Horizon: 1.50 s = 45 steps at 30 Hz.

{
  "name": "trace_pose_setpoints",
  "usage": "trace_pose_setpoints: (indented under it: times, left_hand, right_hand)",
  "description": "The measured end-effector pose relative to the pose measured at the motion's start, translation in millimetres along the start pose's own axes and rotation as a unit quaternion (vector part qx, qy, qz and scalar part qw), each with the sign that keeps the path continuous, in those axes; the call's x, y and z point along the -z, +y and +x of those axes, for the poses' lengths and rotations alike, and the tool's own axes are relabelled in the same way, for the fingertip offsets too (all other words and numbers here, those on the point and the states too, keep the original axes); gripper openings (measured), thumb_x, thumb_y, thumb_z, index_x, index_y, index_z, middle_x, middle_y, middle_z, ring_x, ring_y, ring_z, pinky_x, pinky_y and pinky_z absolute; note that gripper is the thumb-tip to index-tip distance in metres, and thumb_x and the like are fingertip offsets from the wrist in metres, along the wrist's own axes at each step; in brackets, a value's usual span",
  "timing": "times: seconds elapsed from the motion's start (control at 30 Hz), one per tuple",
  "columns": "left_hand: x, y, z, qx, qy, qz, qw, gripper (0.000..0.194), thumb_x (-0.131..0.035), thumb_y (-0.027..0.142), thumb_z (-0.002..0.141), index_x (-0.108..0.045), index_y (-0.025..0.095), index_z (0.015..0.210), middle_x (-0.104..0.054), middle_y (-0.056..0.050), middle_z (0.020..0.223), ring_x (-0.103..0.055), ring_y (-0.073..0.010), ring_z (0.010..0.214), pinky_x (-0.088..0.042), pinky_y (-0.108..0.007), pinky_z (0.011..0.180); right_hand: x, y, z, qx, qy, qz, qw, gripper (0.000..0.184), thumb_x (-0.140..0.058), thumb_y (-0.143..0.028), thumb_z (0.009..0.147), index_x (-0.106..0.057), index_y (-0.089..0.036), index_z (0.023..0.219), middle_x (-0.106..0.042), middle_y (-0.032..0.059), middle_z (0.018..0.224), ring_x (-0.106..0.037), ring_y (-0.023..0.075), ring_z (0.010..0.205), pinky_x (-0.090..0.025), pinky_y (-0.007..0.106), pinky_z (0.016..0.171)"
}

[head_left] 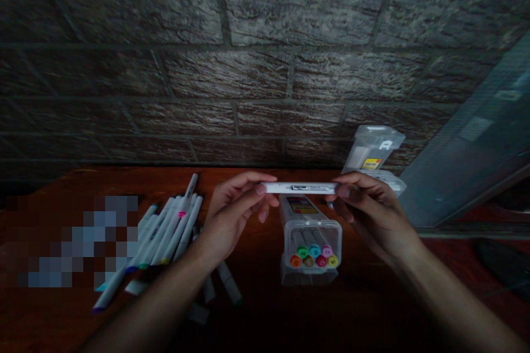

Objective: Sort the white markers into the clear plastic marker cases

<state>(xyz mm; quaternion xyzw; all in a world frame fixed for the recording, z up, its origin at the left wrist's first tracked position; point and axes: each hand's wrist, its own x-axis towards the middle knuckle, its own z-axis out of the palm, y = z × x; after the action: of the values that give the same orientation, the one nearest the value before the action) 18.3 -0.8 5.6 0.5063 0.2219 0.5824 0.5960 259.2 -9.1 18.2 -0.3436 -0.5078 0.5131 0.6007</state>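
A white marker pen point(308, 187) with dark print on its barrel is held level in the air, one end in each hand. My left hand point(234, 207) pinches its left end between thumb and fingers. At the other end, my right hand point(370, 204) grips it the same way. Below and just behind the pen lies a clear plastic marker case point(312, 225), its open end facing me. Several markers with coloured, numbered ends point(308, 260) are stacked in it in two rows.
Several loose white markers point(165, 231) lie in a heap on the brown wooden table point(265, 314), left of my left forearm. A second clear case point(370, 149) stands open at the back right. A stone-block wall point(256, 71) rises behind the table. To the right is a grey panel point(464, 132).
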Motion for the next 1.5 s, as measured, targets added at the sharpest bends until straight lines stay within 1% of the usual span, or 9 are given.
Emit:
trace_pose_setpoints:
  times: [0.27,0.53,0.8,0.97,1.13,1.5]
  left_hand:
    - [-1.0,2.1,0.7,0.004,0.008,0.004,1.000,0.015,-0.075,0.023,0.090,-0.082,0.017,0.102,-0.078,-0.006,0.075,-0.060,-0.0108,0.056,-0.048,-0.022,0.054]
    - [-3.2,3.6,0.4,0.007,0.015,0.006,1.000,0.015,-0.077,0.024,0.088,-0.083,0.017,0.100,-0.078,-0.006,0.073,-0.059,-0.0107,0.054,-0.047,-0.022,0.053]
    - [-3.0,2.4,1.0,0.006,0.022,0.013,1.000,0.015,-0.076,0.024,0.088,-0.083,0.018,0.100,-0.078,-0.006,0.074,-0.058,-0.0106,0.053,-0.047,-0.023,0.052]
    - [-2.5,1.7,0.9,0.007,0.029,0.021,0.999,0.015,-0.076,0.024,0.088,-0.083,0.019,0.101,-0.078,-0.006,0.075,-0.058,-0.0108,0.053,-0.046,-0.023,0.052]
    - [-1.4,2.3,0.4,0.002,0.039,0.020,0.999,0.016,-0.077,0.026,0.088,-0.083,0.018,0.100,-0.078,-0.006,0.075,-0.058,-0.0109,0.054,-0.046,-0.023,0.052]
    - [-3.2,2.8,0.7,-0.001,0.050,0.024,0.998,0.015,-0.077,0.025,0.087,-0.083,0.018,0.100,-0.079,-0.007,0.075,-0.059,-0.0110,0.054,-0.046,-0.022,0.051]
  right_hand:
    - [0.3,0.2,-0.7,-0.003,0.004,-0.005,1.000,0.014,-0.090,-0.032,0.074,-0.084,-0.025,0.085,-0.079,0.0016,0.071,-0.047,0.0079,0.045,-0.035,0.022,0.044]
    - [-0.8,0.1,0.3,-0.004,0.001,-0.003,1.000,0.014,-0.090,-0.032,0.074,-0.084,-0.025,0.085,-0.078,0.0014,0.071,-0.047,0.0074,0.046,-0.037,0.022,0.046]
    - [0.1,-0.1,-0.9,-0.004,-0.001,-0.005,1.000,0.012,-0.089,-0.031,0.075,-0.084,-0.026,0.086,-0.078,0.0015,0.071,-0.047,0.0083,0.046,-0.036,0.023,0.044]
    - [1.5,0.9,-0.8,0.003,-0.006,-0.011,1.000,0.013,-0.086,-0.031,0.077,-0.084,-0.026,0.089,-0.078,0.0016,0.072,-0.047,0.0087,0.046,-0.034,0.024,0.043]
    - [1.1,0.6,-1.0,0.006,-0.013,-0.009,1.000,0.015,-0.085,-0.031,0.077,-0.084,-0.026,0.092,-0.079,0.0027,0.075,-0.047,0.0095,0.046,-0.035,0.025,0.043]
    - [1.2,1.8,-0.6,0.009,-0.012,-0.013,1.000,0.015,-0.088,-0.029,0.075,-0.083,-0.026,0.089,-0.080,0.0026,0.074,-0.048,0.0092,0.045,-0.032,0.023,0.042]
